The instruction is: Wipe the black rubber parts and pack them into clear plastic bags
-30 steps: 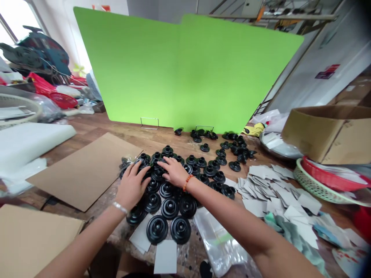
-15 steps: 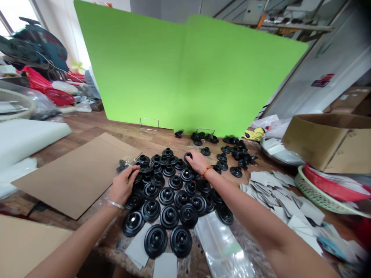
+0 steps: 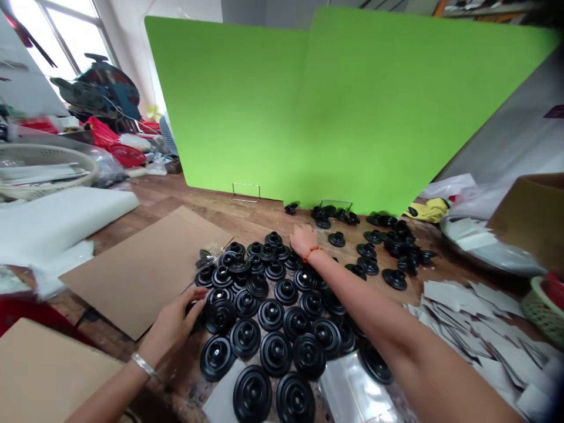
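left hand: fingers loosely spread, tips touching left edge of black knobs | right hand: at far edge, finger curl cannot be told

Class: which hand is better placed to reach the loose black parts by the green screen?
Likely right. The right hand lies beside those loose black parts; the left hand touches the cluster's near-left edge.

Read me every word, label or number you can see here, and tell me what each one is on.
No text here can be read.
Dark red sticker on the wall at the far right: too blurred to read, and cut off by the picture's edge.
Paper cards, black discs and cardboard box: no print shows on them.
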`<state>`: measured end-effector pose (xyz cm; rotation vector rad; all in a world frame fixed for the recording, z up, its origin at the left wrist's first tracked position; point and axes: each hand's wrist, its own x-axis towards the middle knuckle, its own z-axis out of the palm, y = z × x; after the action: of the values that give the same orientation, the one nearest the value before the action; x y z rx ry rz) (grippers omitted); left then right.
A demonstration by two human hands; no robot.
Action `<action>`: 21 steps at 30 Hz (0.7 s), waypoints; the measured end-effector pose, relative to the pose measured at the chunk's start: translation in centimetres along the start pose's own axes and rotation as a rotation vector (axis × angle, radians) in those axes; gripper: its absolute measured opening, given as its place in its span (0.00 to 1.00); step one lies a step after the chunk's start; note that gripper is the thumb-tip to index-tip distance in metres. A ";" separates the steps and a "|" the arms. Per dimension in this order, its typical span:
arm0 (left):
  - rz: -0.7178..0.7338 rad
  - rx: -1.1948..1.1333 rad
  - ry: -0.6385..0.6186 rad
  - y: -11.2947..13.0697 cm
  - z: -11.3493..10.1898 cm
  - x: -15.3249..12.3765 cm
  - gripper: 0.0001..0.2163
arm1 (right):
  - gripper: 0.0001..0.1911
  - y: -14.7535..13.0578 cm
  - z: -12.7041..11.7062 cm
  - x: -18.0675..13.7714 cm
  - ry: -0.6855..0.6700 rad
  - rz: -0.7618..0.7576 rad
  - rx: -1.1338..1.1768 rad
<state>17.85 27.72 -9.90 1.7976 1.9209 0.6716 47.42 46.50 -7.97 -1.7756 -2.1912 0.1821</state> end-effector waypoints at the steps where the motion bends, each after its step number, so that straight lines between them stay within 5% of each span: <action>1: -0.018 0.000 0.041 0.3 0.0 0.3 0.18 | 0.18 -1.3 0.1 -0.3 0.011 -0.092 0.026; 4: -0.010 0.045 0.126 1.4 0.1 1.1 0.17 | 0.22 -5.9 1.4 -1.5 -0.017 -0.388 0.120; 6: 0.041 0.072 0.059 2.1 0.6 1.3 0.17 | 0.21 -8.6 2.6 -2.0 -0.060 -0.511 0.172; 10: 0.099 0.089 -0.077 2.6 1.7 1.1 0.17 | 0.08 -10.3 3.6 -0.7 -0.056 -0.530 0.247; 16: 0.121 -0.004 -0.087 1.8 2.5 0.3 0.13 | 0.14 -2.6 0.9 4.9 0.199 -0.114 0.193; 21: 0.228 0.219 0.081 1.9 3.4 -0.1 0.15 | 0.13 4.8 0.9 6.3 0.083 0.076 0.126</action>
<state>21.42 27.87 -11.44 2.1808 1.9216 0.6373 50.46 53.76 -9.16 -1.7660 -2.0115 0.2532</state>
